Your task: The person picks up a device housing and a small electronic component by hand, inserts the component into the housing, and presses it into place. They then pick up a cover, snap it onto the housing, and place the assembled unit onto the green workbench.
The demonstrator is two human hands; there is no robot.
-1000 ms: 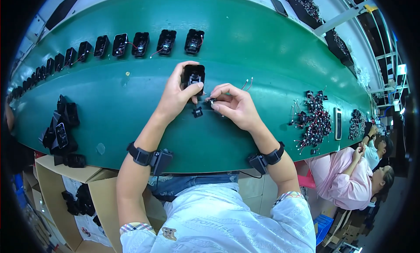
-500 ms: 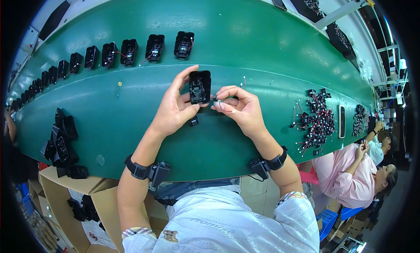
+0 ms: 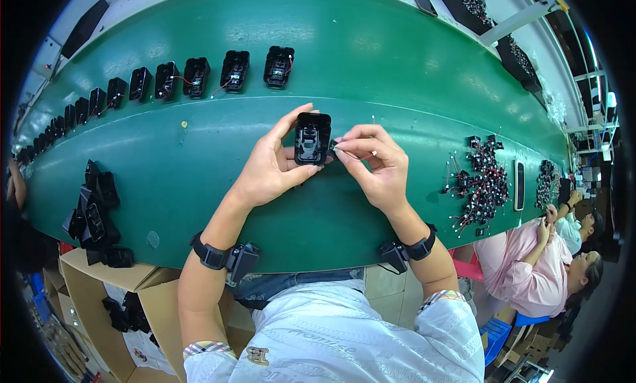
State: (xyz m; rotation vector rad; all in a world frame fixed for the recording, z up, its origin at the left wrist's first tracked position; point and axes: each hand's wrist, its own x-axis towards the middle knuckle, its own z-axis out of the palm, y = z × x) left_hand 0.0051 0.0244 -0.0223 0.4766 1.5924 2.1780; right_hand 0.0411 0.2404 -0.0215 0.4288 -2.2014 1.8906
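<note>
My left hand (image 3: pixel 268 171) is closed round the sides of a black plastic housing (image 3: pixel 313 128), held above the green table with its hollow side showing. Molded ribs and a cut-out show in its floor. At its right edge, my right hand (image 3: pixel 381 168) pinches a small black wired part (image 3: pixel 333 145) between thumb and fingers. A thin lead with a white connector (image 3: pixel 373 152) shows against these fingers. Whether the small part touches the housing I cannot tell.
A row of similar housings (image 3: pixel 234 70), some with wired parts inside, curves along the far left of the green table (image 3: pixel 397 72). Stacked black housings (image 3: pixel 96 214) lie at left, a heap of wired parts (image 3: pixel 480 181) at right. Below left stands a cardboard box (image 3: pixel 99 297); co-workers (image 3: pixel 523 264) sit at right.
The housing has moved slightly right and tipped, so its inside shows more. My right hand has shifted a little right. The small black piece below the housing no longer shows there.
</note>
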